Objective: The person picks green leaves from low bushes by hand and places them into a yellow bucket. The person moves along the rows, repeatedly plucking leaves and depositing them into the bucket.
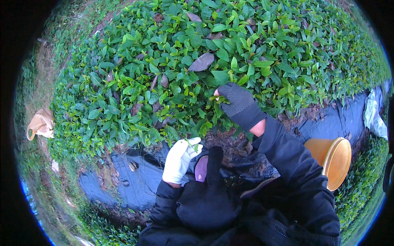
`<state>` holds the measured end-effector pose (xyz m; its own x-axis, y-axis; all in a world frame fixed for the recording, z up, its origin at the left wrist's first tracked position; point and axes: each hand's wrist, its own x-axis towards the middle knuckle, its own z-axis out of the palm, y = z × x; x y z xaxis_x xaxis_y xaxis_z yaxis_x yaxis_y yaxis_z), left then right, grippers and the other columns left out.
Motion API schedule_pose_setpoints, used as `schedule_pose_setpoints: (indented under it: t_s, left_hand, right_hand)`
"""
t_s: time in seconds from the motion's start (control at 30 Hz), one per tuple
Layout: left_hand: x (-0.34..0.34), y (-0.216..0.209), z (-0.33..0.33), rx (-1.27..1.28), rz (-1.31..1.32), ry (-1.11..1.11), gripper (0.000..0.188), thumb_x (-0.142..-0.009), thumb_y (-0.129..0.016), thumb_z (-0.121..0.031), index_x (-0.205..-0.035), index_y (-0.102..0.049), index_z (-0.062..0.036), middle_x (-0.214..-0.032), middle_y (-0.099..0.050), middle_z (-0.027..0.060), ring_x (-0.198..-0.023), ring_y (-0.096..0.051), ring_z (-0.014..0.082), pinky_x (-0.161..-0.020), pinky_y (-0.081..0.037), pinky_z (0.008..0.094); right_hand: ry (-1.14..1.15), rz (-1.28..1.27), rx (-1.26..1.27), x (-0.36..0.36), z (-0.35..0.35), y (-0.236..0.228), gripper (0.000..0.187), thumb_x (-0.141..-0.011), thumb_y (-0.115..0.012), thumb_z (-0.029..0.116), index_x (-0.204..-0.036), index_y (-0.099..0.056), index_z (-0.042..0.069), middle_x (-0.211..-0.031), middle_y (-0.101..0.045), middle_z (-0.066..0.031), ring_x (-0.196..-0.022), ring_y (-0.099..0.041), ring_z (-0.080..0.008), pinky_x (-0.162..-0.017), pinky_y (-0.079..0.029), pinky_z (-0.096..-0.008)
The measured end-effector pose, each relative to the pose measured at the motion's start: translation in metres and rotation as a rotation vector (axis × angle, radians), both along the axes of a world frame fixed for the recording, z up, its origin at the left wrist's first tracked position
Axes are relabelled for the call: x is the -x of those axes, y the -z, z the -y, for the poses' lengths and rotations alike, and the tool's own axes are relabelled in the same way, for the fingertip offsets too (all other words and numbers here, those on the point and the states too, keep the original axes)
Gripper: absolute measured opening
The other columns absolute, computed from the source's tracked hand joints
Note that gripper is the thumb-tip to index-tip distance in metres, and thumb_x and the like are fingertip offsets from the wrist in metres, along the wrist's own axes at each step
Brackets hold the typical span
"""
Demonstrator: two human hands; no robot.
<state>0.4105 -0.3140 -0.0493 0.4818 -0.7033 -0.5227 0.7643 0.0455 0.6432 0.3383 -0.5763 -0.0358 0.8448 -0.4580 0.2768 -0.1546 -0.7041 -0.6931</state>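
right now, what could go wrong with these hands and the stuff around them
The left hand holds green leaves near its fingertips, so a loose grip might drop them.

The right hand has a green sprig at its fingertips; a large dry leaf lies nearby and could get gathered in.

The right sleeve overlaps the yellow container in view; pulling the elbow back might knock it, though contact is unclear.
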Motion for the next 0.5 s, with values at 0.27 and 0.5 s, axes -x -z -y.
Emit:
schedule_pose_setpoints:
  t_s: [0.27, 0.5]
  left_hand:
    - [-0.002, 0.002, 0.001, -0.012, 0.02, -0.007, 0.028, -0.093, -0.055, -0.027, -0.108, -0.058, -0.0027, -0.119, -0.059, 0.02, -0.1, -0.061, 0.0294, -0.089, -0.049, 0.0431]
    - [-0.001, -0.003, 0.005, 0.023, 0.026, 0.026, 0.024, -0.094, -0.054, -0.024, -0.105, -0.057, -0.0031, -0.118, -0.059, 0.0213, -0.1, -0.061, 0.0306, -0.088, -0.05, 0.043]
  right_hand:
    - [-0.3, -0.021, -0.977, 0.035, -0.026, -0.069, 0.033, -0.079, -0.073, 0.014, -0.109, -0.064, 0.004, -0.099, -0.067, -0.0058, -0.089, -0.06, -0.0109, -0.08, -0.049, -0.0281]
    - [-0.361, -0.263, -1.09, 0.065, -0.031, 0.001, 0.041, -0.089, -0.062, 0.016, -0.127, -0.054, 0.004, -0.112, -0.064, -0.0066, -0.099, -0.059, -0.0136, -0.087, -0.046, -0.0295]
